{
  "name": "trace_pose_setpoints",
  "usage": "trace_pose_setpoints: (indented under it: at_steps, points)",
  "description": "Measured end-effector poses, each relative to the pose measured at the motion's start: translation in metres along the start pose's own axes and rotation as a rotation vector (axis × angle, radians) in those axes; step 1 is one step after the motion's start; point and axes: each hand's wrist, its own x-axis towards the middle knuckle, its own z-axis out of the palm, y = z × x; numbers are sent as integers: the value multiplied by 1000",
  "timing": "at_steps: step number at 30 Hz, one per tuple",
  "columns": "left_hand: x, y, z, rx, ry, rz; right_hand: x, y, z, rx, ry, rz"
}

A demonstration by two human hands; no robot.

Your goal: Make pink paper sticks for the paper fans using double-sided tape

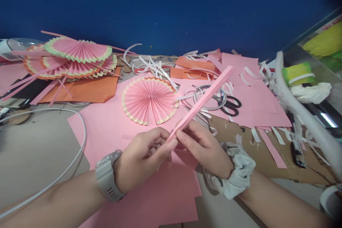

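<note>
A narrow folded pink paper strip (204,97) slants up to the right, its lower end pinched between both hands. My left hand (146,153), with a grey watch at the wrist, is closed on that lower end. My right hand (201,144), wearing a pale scrunchie, grips the strip just beside it, fingers closed. Beyond the hands a round pleated pink fan (149,101) with a cream and orange edge lies on pink sheets (104,124), with a gap at its near side.
Stacked pleated fans (80,51) sit on orange paper at the back left. Black-handled scissors (232,106), a tape roll (199,96) and white paper strips lie right of centre. A cutter (297,155) and a white tube (301,103) are at the right. A white cable (84,131) curves at the left.
</note>
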Motion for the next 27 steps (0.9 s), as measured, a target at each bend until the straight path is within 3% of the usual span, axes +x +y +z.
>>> trace_pose_setpoints:
  at_steps: [12, 19, 27]
  points:
    - [2, 0, 2, 66, 46, -19, 2, -1, 1, 54, -14, 6]
    - [4, -3, 0, -106, 25, 5, 2, -1, 1, 11, 5, -60]
    - [5, -3, 0, -71, 22, -21, 1, -2, 2, -4, -3, -25]
